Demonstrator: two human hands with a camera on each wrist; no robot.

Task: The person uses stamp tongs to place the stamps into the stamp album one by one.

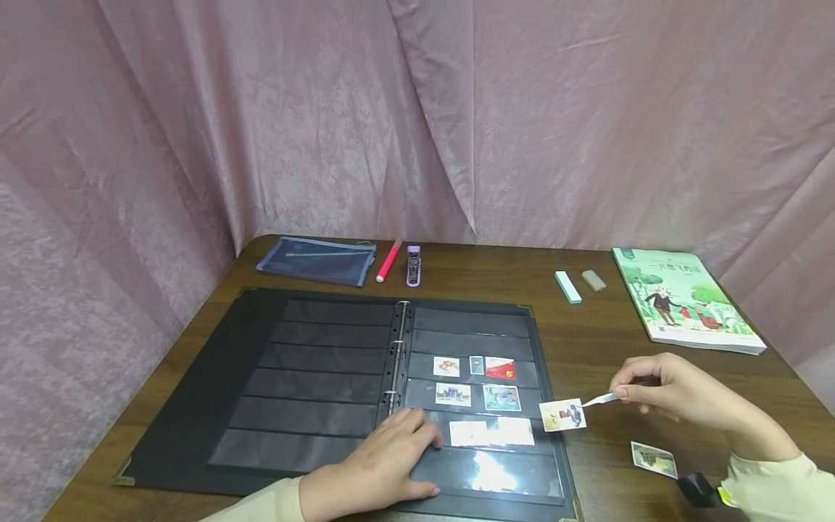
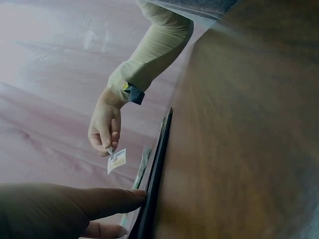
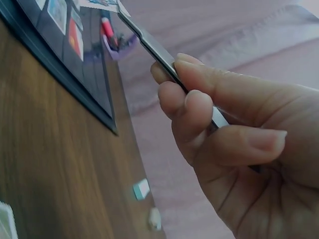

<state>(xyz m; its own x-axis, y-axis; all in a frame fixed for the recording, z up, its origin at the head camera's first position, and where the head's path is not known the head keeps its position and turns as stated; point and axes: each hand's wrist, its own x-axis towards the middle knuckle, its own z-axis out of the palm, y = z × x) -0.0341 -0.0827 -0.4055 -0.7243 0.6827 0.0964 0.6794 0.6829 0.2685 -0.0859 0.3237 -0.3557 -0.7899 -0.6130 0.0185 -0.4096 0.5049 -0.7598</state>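
A black stamp album (image 1: pixel 183 406) lies spread on the table, with several stamps behind the clear strips of its right page. My left hand (image 1: pixel 385 460) rests on the lower part of that page near the ring binding, fingers loosely bent and thumb apart. Metal tweezers (image 3: pixel 159 52) are pinched between the thumb and fingers of my right hand (image 1: pixel 678 399). Their tips hold a stamp (image 1: pixel 562 415) by its edge, overlapping the album's right border in the head view. Another stamp (image 1: pixel 654 460) lies on the wood below my right hand.
At the back left are a blue mesh pouch (image 1: pixel 316 261), a red marker (image 1: pixel 389 261) and a purple-edged gadget (image 1: pixel 414 266). A pale blue block (image 1: pixel 567 287) and an eraser-like piece (image 1: pixel 593 280) lie right of centre. A green picture book (image 1: pixel 685 297) is at the right.
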